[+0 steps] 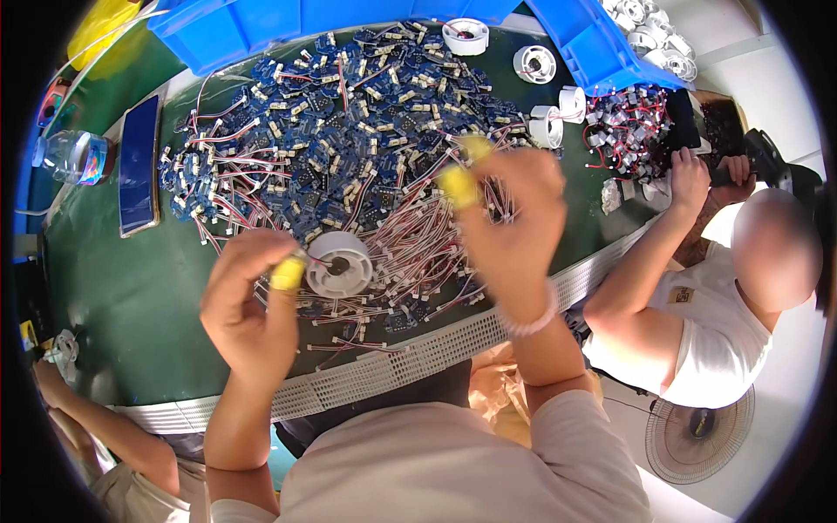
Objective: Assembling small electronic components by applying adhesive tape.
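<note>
My left hand [248, 309], with a yellow cot on its thumb, is closed at the fingertips, touching or just beside a round white plastic housing [353, 277]. A small wire runs from the housing's dark centre toward those fingertips; what they pinch is mostly hidden. Blurred by motion, my right hand [521, 222] hovers over the right side of a heap of blue circuit boards [323, 131]. Yellow cots cover two of its fingertips; whether it holds anything is unclear. Below and between my hands spread red, white and black wire leads [410, 244] with white connectors.
Blue bins [248, 35] line the table's far side. Several white housings [534, 64] stand near the right bin, beside a pile of small silvery parts with red wires [628, 131]. A bottle [78, 157] lies left of a dark blue tray [139, 166]. Co-workers sit on both sides.
</note>
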A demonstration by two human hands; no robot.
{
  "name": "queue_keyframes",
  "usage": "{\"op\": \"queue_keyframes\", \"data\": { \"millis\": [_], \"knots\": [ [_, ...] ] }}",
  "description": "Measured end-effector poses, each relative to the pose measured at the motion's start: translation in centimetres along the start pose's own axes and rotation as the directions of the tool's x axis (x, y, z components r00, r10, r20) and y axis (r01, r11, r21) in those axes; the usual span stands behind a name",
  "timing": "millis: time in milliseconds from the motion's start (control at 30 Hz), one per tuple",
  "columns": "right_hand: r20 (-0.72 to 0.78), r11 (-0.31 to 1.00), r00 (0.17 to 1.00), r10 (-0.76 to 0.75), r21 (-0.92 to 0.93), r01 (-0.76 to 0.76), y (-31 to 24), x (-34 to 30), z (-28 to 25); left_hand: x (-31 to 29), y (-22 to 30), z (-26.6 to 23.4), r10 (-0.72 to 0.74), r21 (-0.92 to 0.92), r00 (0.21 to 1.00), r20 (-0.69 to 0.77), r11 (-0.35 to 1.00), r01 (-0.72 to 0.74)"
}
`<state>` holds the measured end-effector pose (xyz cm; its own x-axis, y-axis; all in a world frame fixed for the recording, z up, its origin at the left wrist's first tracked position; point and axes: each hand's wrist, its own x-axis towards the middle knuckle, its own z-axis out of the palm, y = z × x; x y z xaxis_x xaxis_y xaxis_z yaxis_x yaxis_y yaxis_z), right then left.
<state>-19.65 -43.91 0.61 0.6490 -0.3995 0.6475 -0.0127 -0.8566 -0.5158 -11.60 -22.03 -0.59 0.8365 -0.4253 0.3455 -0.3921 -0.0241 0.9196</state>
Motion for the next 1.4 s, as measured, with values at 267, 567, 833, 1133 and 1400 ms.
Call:
{"op": "queue_keyframes", "data": {
  "millis": [267,567,833,1133,1400],
  "knots": [
    [0.136,0.987,0.984,0.116,-0.126,-0.099,5.0,0.2,0.7,0.0,-0.6,-1.1,-0.212,-0.292,0.977,-0.002,0.935,0.202],
    [0.478,0.793,0.876,-0.055,0.555,-0.253,-3.6,0.3,5.3,0.1,-1.9,-1.1,-0.190,-0.457,0.977,0.099,0.863,0.214],
    [0.527,0.853,0.826,-0.201,0.509,-0.117,-4.3,-0.5,6.4,0.1,-1.4,-1.4,-0.279,-0.452,0.957,0.077,0.846,0.283],
    [0.403,0.886,0.880,-0.250,0.462,0.040,-5.0,-0.2,5.9,0.6,-0.3,-2.1,-0.208,-0.306,0.974,0.087,0.925,0.225],
    [0.607,0.735,0.709,-0.359,0.652,-0.186,-4.3,2.0,6.0,0.9,1.4,-4.1,-0.183,-0.234,0.968,0.169,0.947,0.220]
  ]
}}
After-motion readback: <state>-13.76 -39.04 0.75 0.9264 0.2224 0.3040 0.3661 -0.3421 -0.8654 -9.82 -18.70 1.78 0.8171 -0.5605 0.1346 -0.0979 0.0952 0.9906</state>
